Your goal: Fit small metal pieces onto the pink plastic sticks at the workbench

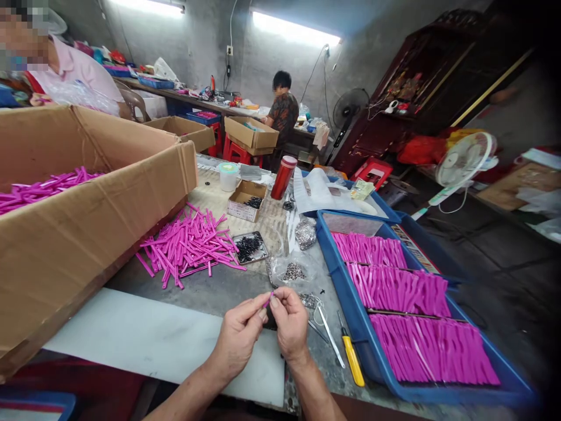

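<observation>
My left hand point(236, 333) is closed in a pinch on a slim magenta plastic stick point(267, 300), mostly covered by the fingers. Thumb and forefinger of my right hand point(291, 325) press together at the stick's other end; any small part between them is hidden. Both hands meet above the near edge of the table, over a white board point(170, 333). Beyond them lie a loose pile of magenta sticks point(188, 245), a small tray of black parts point(249, 248) and a plastic bag of small metal parts point(293, 271).
A big cardboard box point(109, 216) of magenta sticks stands at left. To the right is a blue crate point(379, 362) with rows of magenta pieces. A yellow-handled screwdriver point(352, 359) and tweezers point(331, 339) lie beside my right hand. Two people sit farther back.
</observation>
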Tool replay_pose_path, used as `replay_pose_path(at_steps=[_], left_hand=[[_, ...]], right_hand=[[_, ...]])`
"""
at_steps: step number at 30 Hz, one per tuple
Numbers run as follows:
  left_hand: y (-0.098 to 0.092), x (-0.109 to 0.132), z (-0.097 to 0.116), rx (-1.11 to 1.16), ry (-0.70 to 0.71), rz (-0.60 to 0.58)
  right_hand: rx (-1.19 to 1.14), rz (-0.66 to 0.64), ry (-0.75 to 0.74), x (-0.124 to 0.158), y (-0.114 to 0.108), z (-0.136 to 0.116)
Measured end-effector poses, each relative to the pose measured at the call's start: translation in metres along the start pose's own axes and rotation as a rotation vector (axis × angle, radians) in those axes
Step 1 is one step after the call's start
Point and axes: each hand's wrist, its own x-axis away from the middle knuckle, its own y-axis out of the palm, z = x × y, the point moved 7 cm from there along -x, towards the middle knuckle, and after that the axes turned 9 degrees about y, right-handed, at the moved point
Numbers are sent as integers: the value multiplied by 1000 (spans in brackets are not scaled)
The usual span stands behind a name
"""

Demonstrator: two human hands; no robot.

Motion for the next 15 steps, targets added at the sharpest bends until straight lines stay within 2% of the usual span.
replay_pose_path(at_steps=[4,7,10,15], left_hand=[[1,0,1,20,-3,2],[1,0,0,38,-5,0],[1,0,-1,47,-1,1],[2,1,1,44,1,-10]], right_hand=[[47,-39,33,-1,2,3],[-23,-60,30,-1,2,5],[-76,-50,6,0,1,4],[6,-33,39,-1,0,5]])
